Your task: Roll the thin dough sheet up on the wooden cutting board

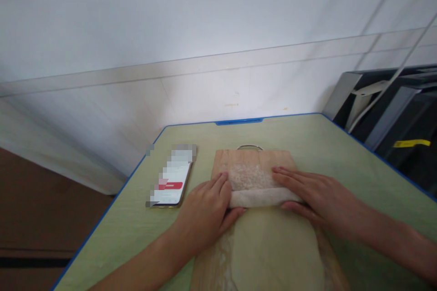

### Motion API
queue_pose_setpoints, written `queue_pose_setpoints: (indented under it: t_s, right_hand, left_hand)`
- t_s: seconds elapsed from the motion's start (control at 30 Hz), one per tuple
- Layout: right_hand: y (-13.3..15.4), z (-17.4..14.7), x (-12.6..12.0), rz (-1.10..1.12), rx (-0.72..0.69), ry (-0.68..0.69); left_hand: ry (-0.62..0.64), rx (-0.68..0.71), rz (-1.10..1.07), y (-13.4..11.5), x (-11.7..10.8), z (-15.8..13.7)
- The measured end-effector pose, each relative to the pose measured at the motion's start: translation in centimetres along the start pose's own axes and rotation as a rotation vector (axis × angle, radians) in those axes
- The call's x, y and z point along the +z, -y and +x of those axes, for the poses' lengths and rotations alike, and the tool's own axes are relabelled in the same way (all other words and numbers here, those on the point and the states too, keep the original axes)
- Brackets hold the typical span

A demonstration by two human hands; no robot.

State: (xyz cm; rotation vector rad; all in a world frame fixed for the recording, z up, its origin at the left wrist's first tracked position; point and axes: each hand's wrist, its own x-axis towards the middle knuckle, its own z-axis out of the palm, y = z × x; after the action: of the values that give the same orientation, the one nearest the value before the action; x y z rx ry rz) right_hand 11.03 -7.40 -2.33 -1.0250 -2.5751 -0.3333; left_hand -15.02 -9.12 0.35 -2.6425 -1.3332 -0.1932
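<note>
A flat sheet of pale dough [278, 250] lies on a floured wooden cutting board [218, 259]. At its far end is a whitish, flour-dusted dough roll [261, 198], running across the board. Whether anything is inside the roll cannot be seen. My left hand [208, 207] is closed round the roll's left end, fingers on the far side and thumb on the near side. Round the right end, my right hand [317, 195] holds it with fingers extended beyond it and the thumb along the near edge. Both ends of the roll are hidden under my hands.
A smartphone [174, 175] with its screen lit lies left of the board on the green, blue-edged table [201, 138]. The board's metal handle [250, 147] points toward the white wall [205, 95]. Dark items [403, 113] with a cable stand beyond the table's right edge.
</note>
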Motion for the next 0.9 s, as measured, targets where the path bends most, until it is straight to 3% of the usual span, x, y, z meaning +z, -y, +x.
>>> queue_pose_setpoints:
  t_s: [0.4, 0.63, 0.9]
  right_hand:
    - [2.3, -0.6, -0.1, -0.086, 0.029, -0.091]
    - [0.9, -0.3, 0.0, 0.006, 0.020, 0.002]
    - [0.6, -0.1, -0.1, 0.062, 0.046, -0.008]
  left_hand:
    - [-0.011, -0.018, 0.032, -1.8, -0.5, -1.1]
    - [-0.002, 0.015, -0.042, -0.5, -0.3, -0.4]
    - [-0.005, 0.019, -0.063, 0.1, -0.1, -0.2]
